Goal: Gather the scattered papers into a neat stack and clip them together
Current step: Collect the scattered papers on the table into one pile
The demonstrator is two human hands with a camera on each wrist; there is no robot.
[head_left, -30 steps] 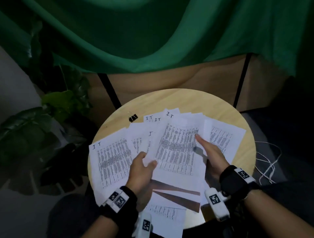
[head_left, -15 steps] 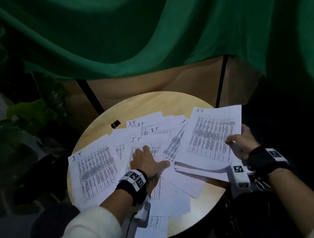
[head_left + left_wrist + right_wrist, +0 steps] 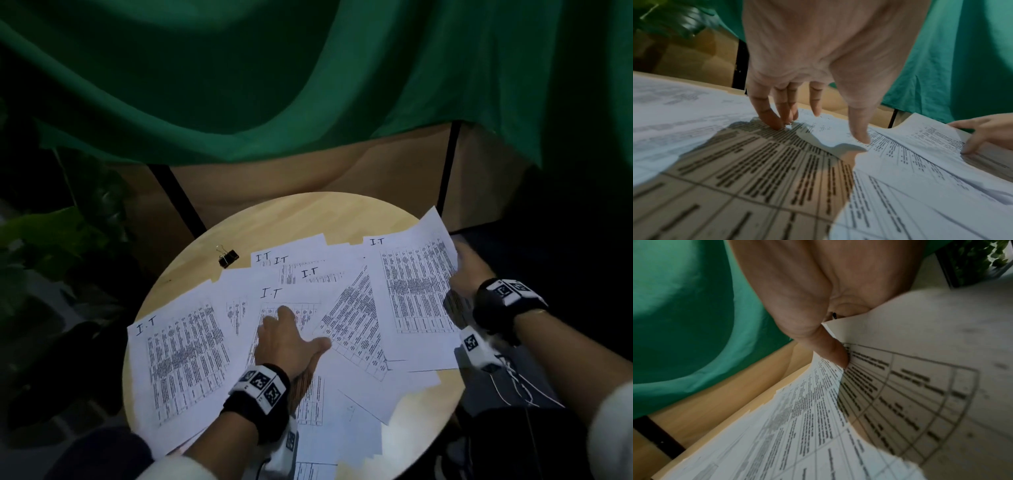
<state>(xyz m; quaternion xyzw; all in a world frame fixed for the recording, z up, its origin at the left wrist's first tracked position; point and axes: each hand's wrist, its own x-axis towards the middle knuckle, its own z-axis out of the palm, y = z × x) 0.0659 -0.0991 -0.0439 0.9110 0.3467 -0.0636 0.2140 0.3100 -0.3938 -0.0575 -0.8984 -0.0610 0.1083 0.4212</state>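
Nearest the person, loose printed papers [image 3: 342, 421] overlap the near edge of the round wooden table [image 3: 308, 219], one corner hanging past the rim. The left hand [image 3: 286, 337] lies flat on the middle sheets, fingers [image 3: 768, 112] straight and spread, tips pressing down, gripping nothing. To the right, the right hand [image 3: 471, 270] pinches the outer edge of a small bundle of sheets [image 3: 416, 291], thumb [image 3: 835, 352] on top and fingers beneath; the bundle bends upward there. Thin paper like this is probably light, floppy and slick sheet on sheet, so it likely slides well under a flat palm but sags when lifted by one corner. Better to take it along a long edge. Farther back, a black binder clip [image 3: 228, 257] sits on bare wood, just beyond the papers, untouched.
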